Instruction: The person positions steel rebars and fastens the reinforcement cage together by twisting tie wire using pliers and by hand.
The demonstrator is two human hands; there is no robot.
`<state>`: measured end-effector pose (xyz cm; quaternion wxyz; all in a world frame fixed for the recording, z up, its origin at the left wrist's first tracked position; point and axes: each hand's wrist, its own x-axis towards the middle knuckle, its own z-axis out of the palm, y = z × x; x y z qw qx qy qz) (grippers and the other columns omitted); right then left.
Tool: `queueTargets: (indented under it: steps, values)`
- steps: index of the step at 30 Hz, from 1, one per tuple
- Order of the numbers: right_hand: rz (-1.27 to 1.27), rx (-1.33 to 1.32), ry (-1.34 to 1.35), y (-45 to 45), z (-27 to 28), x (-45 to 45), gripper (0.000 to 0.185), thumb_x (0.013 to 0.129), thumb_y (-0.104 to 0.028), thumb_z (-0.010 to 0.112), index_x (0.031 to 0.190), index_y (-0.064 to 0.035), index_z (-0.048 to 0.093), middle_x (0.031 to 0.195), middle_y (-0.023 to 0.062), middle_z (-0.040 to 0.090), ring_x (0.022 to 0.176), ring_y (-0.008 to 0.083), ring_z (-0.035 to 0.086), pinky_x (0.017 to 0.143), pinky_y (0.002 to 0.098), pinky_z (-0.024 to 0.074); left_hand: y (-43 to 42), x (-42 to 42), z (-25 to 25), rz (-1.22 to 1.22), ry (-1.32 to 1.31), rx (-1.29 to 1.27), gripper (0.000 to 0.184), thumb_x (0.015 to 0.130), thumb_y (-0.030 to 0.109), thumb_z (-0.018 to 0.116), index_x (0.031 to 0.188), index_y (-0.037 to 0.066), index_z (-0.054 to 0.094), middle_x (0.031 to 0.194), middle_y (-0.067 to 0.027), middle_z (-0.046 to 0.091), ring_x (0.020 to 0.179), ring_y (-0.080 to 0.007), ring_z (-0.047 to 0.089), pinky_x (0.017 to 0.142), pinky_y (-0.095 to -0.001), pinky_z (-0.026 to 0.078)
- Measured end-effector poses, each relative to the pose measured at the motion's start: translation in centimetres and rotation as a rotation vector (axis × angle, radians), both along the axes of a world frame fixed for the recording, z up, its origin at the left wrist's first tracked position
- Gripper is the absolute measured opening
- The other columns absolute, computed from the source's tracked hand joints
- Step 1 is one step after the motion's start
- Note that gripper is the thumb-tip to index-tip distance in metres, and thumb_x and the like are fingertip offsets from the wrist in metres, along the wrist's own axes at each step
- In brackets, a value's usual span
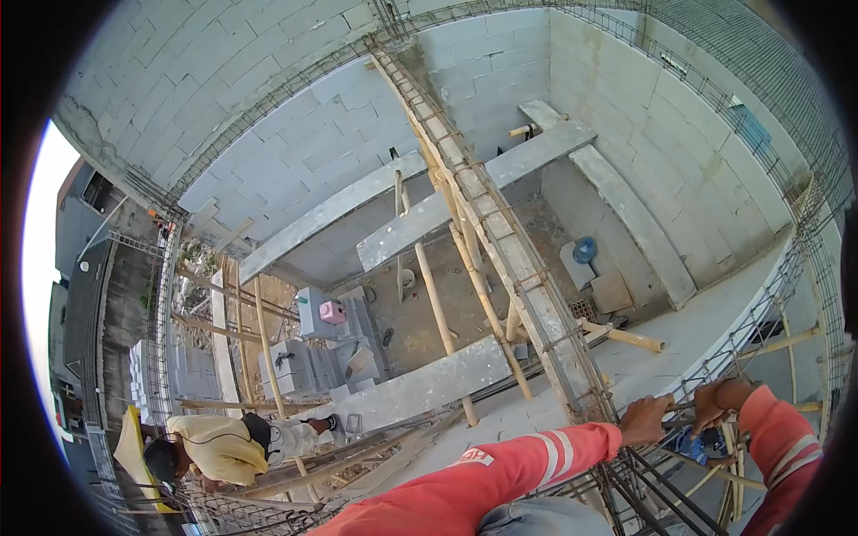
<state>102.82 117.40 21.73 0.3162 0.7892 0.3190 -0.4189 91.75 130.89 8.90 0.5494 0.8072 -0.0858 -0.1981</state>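
My left hand (645,420), at the end of a red sleeve with pale bands, is closed at the corner where the rebar cages meet. Just to its right, my right hand (715,402) is closed too, with its fingers bent downward. Both appear to grip a dark steel bar running between them; its ends are hidden by my fingers. Below my hands, several thick upright rebars (666,487) stick out. A long beam form with a rebar cage (514,241) inside runs from this corner to the far wall.
Grey block walls (652,116) surround a deep room with a dirt floor. Planks (429,380) and bamboo poles (435,299) span it. A co-worker in a yellow shirt (219,447) is at the lower left. Stacked blocks (308,366), a pink container (332,312) and a blue object (584,250) lie below.
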Motion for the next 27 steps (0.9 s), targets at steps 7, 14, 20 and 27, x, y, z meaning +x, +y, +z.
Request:
queueTargets:
  steps: [7,14,20,27]
  values:
    - [0.099,-0.066,-0.027,1.2,0.8,-0.9,0.061,0.072,-0.047,0.075,0.112,-0.0028,0.065,0.099,0.0154,0.071,0.092,0.0320,0.069,0.088,0.0455,0.0521,-0.7,1.7,-3.2,-0.057,0.072,-0.181,0.046,0.065,0.013,0.072,0.107,-0.003,0.063,0.102,-0.0285,0.067,0.099,-0.0429,0.066,0.086,-0.0476,0.053]
    - [0.467,0.541,-0.523,-1.9,-1.2,-3.4,0.022,0.081,-0.023,0.060,0.092,-0.0048,0.063,0.088,0.0101,0.064,0.090,0.0268,0.063,0.080,0.0372,0.0485,1.1,4.5,-3.3,-0.410,0.365,-0.455,0.038,0.061,0.009,0.068,0.098,0.007,0.076,0.057,-0.0004,0.055,0.046,-0.0105,0.046,0.044,-0.0278,0.036]
    - [0.233,0.296,-0.276,-0.7,-1.8,-1.0,0.023,0.076,-0.027,0.071,0.074,-0.0044,0.066,0.077,0.0124,0.068,0.074,0.0258,0.068,0.066,0.0390,0.0532,1.3,3.7,-1.1,-0.173,-0.143,-0.042,0.053,0.064,0.020,0.079,0.112,0.002,0.068,0.066,-0.0104,0.066,0.058,-0.0212,0.065,0.056,-0.0317,0.052]
    - [-0.826,-0.385,0.567,0.9,-1.0,1.3,0.042,0.072,-0.037,0.089,0.075,-0.0023,0.066,0.066,0.0056,0.060,0.059,0.0180,0.060,0.056,0.0328,0.0547,0.6,5.7,-0.4,-0.641,0.353,-0.157,0.040,0.068,0.025,0.086,0.095,0.000,0.069,0.066,-0.0118,0.066,0.057,-0.0204,0.064,0.057,-0.0317,0.051]
